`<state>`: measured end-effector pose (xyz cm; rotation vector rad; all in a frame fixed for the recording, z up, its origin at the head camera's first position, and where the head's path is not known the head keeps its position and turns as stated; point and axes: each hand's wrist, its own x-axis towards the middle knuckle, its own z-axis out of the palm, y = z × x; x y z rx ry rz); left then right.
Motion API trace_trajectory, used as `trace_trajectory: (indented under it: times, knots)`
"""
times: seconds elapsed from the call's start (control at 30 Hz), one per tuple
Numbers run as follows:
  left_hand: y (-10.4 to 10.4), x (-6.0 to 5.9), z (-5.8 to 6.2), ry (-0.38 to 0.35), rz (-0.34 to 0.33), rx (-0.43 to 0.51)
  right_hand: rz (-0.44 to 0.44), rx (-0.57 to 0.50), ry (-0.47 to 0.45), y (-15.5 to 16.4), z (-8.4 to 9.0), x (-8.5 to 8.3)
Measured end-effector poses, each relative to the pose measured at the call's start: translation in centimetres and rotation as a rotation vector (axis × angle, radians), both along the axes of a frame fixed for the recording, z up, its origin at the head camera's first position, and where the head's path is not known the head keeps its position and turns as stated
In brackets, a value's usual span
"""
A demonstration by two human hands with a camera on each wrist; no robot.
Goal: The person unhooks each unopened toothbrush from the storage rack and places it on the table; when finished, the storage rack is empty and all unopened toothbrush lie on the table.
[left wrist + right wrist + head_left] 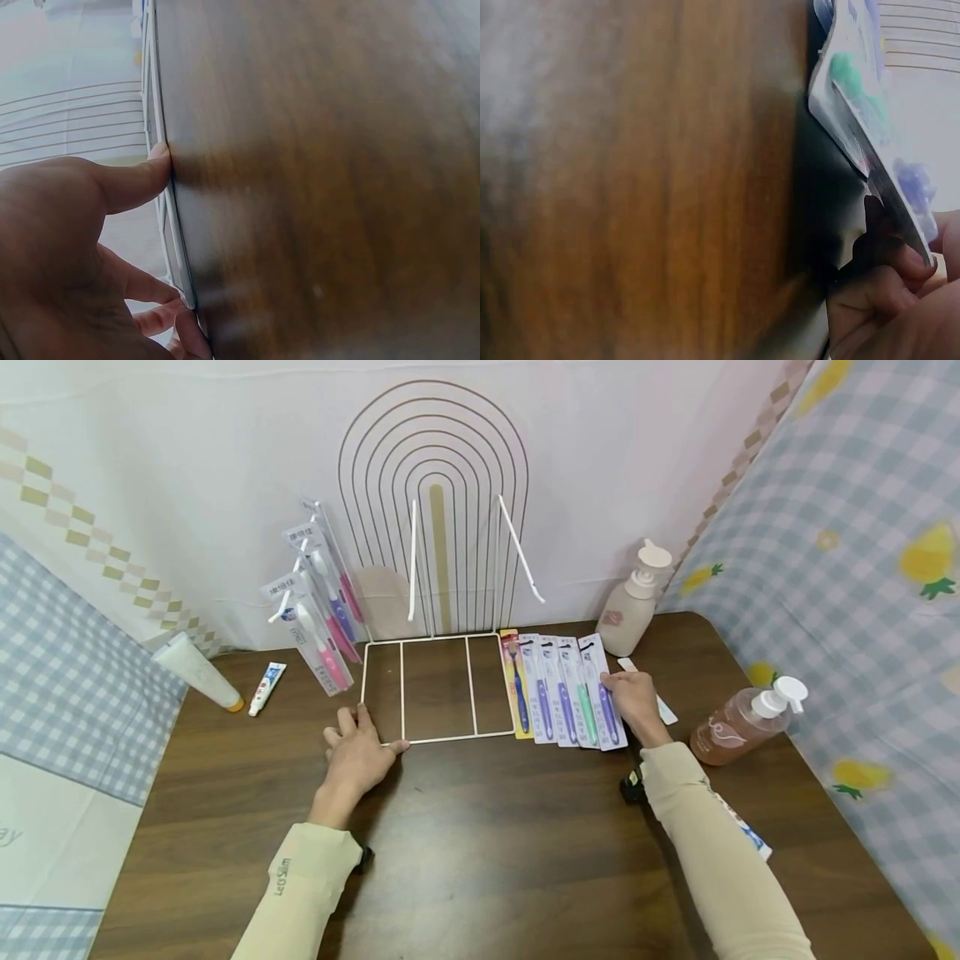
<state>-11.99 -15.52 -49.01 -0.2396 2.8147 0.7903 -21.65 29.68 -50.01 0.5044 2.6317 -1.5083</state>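
My right hand (pixel 636 702) pinches the right edge of a packaged purple toothbrush (pixel 602 693), thumb above and fingers beneath; in the right wrist view that pack (pixel 889 191) is tilted, its edge raised. It overlaps a green toothbrush pack (pixel 582 697) in a row with two more purple ones and a yellow-carded blue toothbrush (pixel 517 689). With fingers spread, my left hand (pixel 360 756) touches the front left corner of a white wire rack (pixel 442 741). In the left wrist view its thumb (pixel 142 180) presses on the front wire.
Several packaged toothbrushes (pixel 322 635) hang on the rack's left hook; two other hooks (pixel 517 547) stick out bare. A white pump bottle (pixel 630 610) and a pink pump bottle (pixel 738 731) stand at right. A white tube (pixel 198 672) and toothpaste tube (pixel 267 687) lie at left.
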Motion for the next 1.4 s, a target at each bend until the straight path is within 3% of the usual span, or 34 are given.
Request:
trace_trajectory:
  times: [0.17,0.47,0.9,1.03,1.2,1.33,1.4]
  knots:
    - [0.0,0.1,0.0,-0.004,0.0,-0.001,-0.049,0.103,-0.024,0.6,-1.4,-1.0]
    - [0.1,-0.1,-0.2,0.013,0.0,0.011,-0.034,0.257,-0.018,-1.0,1.1,1.5]
    - [0.3,0.2,0.7,-0.002,0.013,0.018,-0.004,0.358,0.019,-2.1,1.4,1.7]
    - [0.1,0.3,0.8,-0.001,0.016,0.011,0.099,0.446,0.134,-4.9,1.8,2.1]
    - [-0.2,0.3,0.5,0.017,0.024,0.022,0.372,0.469,0.287,-9.6,1.4,3.1]
    - [-0.3,0.1,-0.1,0.022,0.016,0.034,0.525,0.492,0.288,-12.4,1.3,4.0]
    - [-0.3,-0.1,-0.4,0.025,0.016,0.045,0.572,0.528,0.227,-13.6,1.9,4.5]
